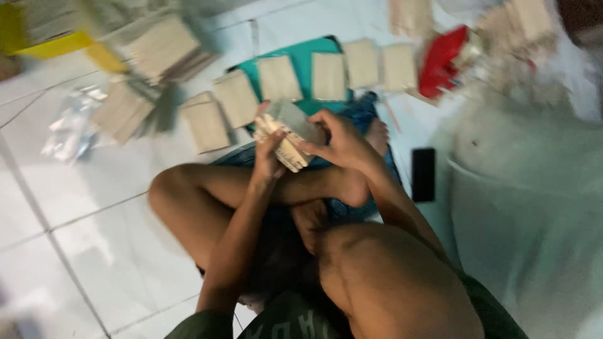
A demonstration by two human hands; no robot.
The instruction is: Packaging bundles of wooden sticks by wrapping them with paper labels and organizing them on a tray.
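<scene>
Head view, blurred. I had both hands on one bundle of flat pale wooden sticks (286,139), held above my crossed legs, just near of the teal mat (300,58). Left hand (269,154) cupped the bundle from the left and underneath, fingers curled shut around it. Right hand (342,141) came over from the right, fingers closed on a clear plastic sleeve (295,119) at the bundle's top end. I couldn't tell whether the sleeve was partly over the sticks or only lying against them.

Progress, as a judgement: a row of pale flat packs (330,75) lay side by side across the far side of the mat, curving left onto the white tiled floor (94,207), where more packs (204,122) lay. Those looked like finished units; roughly seven or eight could be counted, too smeared for an exact figure. The bundle in hand looked like the current unit, not yet set down with the rest.

Left to do, likely: loose pale sticks were heaped far right (515,37) beside a red bag (440,59), so stock seemed to remain. Crumpled clear plastic (72,122) lay far left on the floor. A dark phone (423,174) lay on the floor right of my leg. A yellow object (56,44) sat far left, unclear.
</scene>
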